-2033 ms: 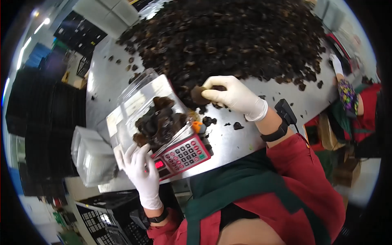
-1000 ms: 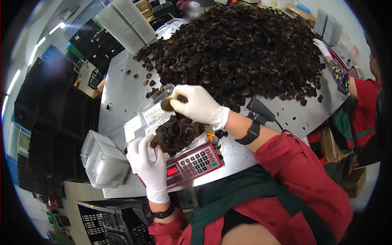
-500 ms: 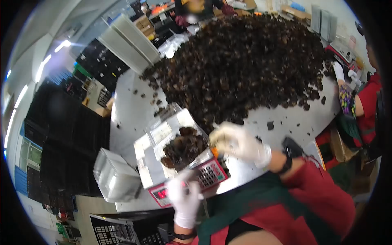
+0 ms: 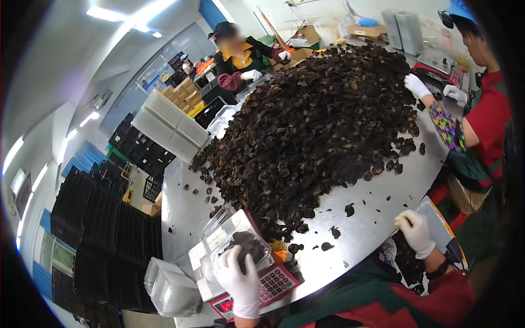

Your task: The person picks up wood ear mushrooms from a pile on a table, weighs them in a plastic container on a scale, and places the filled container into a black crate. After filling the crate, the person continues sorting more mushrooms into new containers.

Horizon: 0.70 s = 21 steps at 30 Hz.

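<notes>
"Where the left hand reaches over the red-edged electronic scale, what lies there?"

"Dark brown, wrinkled, fungus-like pieces, softly folded and slightly glossy, in a clear, thin-walled plastic box on the scale. The fingers are bent at them; I can't tell whether they grip any."

"And the right hand?"

"White-gloved like the left, at the worktop's near edge, fingers curled inward. I can't tell whether it holds anything."

"More of that stuff about?"

"A broad, rough heap of it, nearly black with tan flecks, on the smooth, shiny metal worktop. Nested clear plastic boxes stand left of the scale."

"Any writing?"

"The keypad markings are too small to read, and the red-lit display is blurred. I can't make out a brand."
</notes>
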Available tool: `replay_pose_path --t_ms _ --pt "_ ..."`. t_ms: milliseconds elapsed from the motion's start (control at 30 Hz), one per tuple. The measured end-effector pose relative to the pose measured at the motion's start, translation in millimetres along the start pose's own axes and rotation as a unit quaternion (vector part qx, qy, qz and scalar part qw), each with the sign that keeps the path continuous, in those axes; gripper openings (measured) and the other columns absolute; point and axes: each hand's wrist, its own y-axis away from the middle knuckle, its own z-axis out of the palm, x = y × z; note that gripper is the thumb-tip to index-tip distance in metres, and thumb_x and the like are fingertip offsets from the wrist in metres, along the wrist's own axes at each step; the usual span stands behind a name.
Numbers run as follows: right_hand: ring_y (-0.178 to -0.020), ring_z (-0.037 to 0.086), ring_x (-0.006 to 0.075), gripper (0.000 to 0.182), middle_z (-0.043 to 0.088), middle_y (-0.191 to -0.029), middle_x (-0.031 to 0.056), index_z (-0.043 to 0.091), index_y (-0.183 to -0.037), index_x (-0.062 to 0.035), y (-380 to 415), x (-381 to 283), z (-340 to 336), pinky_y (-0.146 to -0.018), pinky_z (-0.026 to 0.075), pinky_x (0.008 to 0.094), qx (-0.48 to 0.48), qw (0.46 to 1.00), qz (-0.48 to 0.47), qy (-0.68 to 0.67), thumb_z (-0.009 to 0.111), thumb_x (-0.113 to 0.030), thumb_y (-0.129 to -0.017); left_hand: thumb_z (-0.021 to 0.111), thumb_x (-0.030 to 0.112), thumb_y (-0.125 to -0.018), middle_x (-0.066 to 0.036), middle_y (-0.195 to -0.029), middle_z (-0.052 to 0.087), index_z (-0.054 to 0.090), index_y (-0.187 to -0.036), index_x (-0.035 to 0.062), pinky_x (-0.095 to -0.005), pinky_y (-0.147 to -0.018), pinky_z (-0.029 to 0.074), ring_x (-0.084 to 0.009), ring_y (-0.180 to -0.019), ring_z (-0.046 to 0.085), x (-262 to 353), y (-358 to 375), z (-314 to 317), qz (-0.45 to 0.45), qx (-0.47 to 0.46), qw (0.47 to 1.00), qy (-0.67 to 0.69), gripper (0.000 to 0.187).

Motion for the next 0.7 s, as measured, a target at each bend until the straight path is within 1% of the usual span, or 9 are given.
replay_pose_path --t_ms 33,100,167,267,333,433,533,633,700 --pt "-0.066 0.066 0.0246 0.01 0.068 -0.075 0.012 0.068 -0.085 -0.0018 4 15 -17 -0.062 0.051 0.0333 0.023 0.998 -0.006 0.049 0.064 -0.01 -0.089 0.075 0.015 -0.078 -0.009 -0.103 0.063 0.065 -0.109 0.0098 -0.045 -0.091 0.041 -0.0296 -0.099 0.058 -10 0 3 -0.03 -0.038 0.998 -0.039 0.033" --pt "-0.072 0.066 0.0327 0.016 0.067 -0.08 0.014 0.068 -0.085 -0.0033 13 30 -46 -0.064 0.052 0.0388 0.017 0.971 -0.069 0.229 0.069 -0.019 -0.087 0.077 0.02 -0.077 -0.007 -0.1 0.063 0.065 -0.106 0.0112 -0.0456 -0.094 0.039 -0.0286 -0.098 0.058 -25 7 13 -0.048 -0.109 0.991 -0.062 0.032" --pt "-0.075 0.066 0.035 0.019 0.067 -0.085 0.0142 0.069 -0.088 -0.0053 22 55 -59 -0.067 0.051 0.043 0.044 0.936 -0.062 0.343 0.071 -0.024 -0.085 0.078 0.022 -0.077 -0.004 -0.099 0.064 0.065 -0.102 0.0127 -0.0463 -0.094 0.038 -0.028 -0.097 0.058 -25 10 17 -0.008 -0.122 0.989 -0.084 0.03" --pt "-0.074 0.065 0.0345 0.014 0.066 -0.083 0.0139 0.068 -0.087 -0.0047 12 58 -58 -0.065 0.051 0.0425 0.099 0.939 -0.025 0.33 0.069 -0.018 -0.086 0.075 0.015 -0.078 -0.002 -0.089 0.062 0.067 -0.096 0.0135 -0.042 -0.089 0.037 -0.0237 -0.089 0.058 -29 9 20 -0.016 -0.116 0.991 -0.067 0.02" --pt "-0.072 0.065 0.0341 0.009 0.065 -0.081 0.0136 0.067 -0.086 -0.0038 -2 37 -40 -0.064 0.051 0.0416 0.125 0.969 -0.057 0.204 0.067 -0.013 -0.087 0.073 0.008 -0.077 -0.001 -0.077 0.059 0.068 -0.09 0.0135 -0.0364 -0.085 0.036 -0.0203 -0.078 0.056 -26 9 19 0.001 -0.072 0.996 -0.057 0.014" --pt "-0.073 0.067 0.0305 0.003 0.067 -0.082 0.0125 0.068 -0.082 -0.005 -13 14 2 -0.063 0.053 0.039 0.069 0.98 -0.109 0.151 0.066 -0.007 -0.084 0.073 0.007 -0.077 -0.001 -0.075 0.059 0.068 -0.086 0.0123 -0.0353 -0.084 0.037 -0.0209 -0.077 0.056 -26 6 11 -0.023 -0.061 0.997 -0.04 0.011" --pt "-0.073 0.068 0.0283 0.003 0.07 -0.084 0.0128 0.071 -0.083 -0.0043 -14 2 58 -0.066 0.055 0.0367 0.034 0.98 -0.191 0.05 0.067 -0.004 -0.081 0.076 -0.001 -0.073 -0.003 -0.079 0.064 0.068 -0.083 0.0091 -0.0343 -0.071 0.044 -0.0228 -0.073 0.058 -25 2 1 -0.023 0.034 0.999 -0.007 0.016" --pt "-0.08 0.07 0.0251 0.015 0.071 -0.095 0.0089 0.073 -0.097 -0.0074 -6 -31 100 -0.07 0.056 0.0341 -0.067 0.972 -0.213 -0.073 0.07 -0.007 -0.082 0.076 -0.004 -0.071 -0.004 -0.078 0.065 0.066 -0.081 0.009 -0.0346 -0.067 0.045 -0.0231 -0.072 0.058 -6 -1 -12 -0.021 0.065 0.998 -0.008 0.019" --pt "-0.083 0.07 0.0253 0.026 0.07 -0.104 0.0079 0.069 -0.11 -0.0101 5 -50 120 -0.072 0.056 0.0337 -0.18 0.95 -0.213 -0.139 0.073 -0.02 -0.086 0.077 -0.005 -0.069 -0.003 -0.077 0.066 0.066 -0.079 0.0094 -0.0336 -0.067 0.046 -0.0215 -0.071 0.059 23 1 -10 0.031 0.053 0.994 0.09 0.02"
